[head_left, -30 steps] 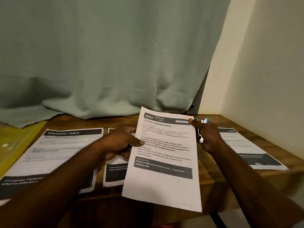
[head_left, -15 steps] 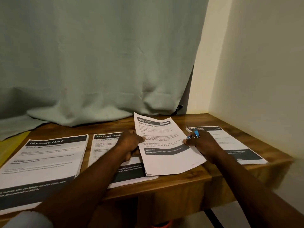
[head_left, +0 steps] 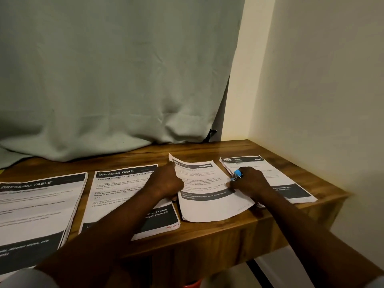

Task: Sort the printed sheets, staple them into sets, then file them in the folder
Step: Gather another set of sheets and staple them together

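Here, left hand (head_left: 166, 183) fingers curled on flat paper sheet (head_left: 207, 204) — right hand (head_left: 249, 183) clamps blue stapler (head_left: 237, 175).

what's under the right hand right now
The right hand, holding a blue stapler, rests on the middle sheet's right edge and the rightmost stack. What lies beneath its palm is covered.

Pale green curtain (head_left: 116, 69) — draped onto wooden desk (head_left: 207, 238), cream wall (head_left: 322, 80) — right
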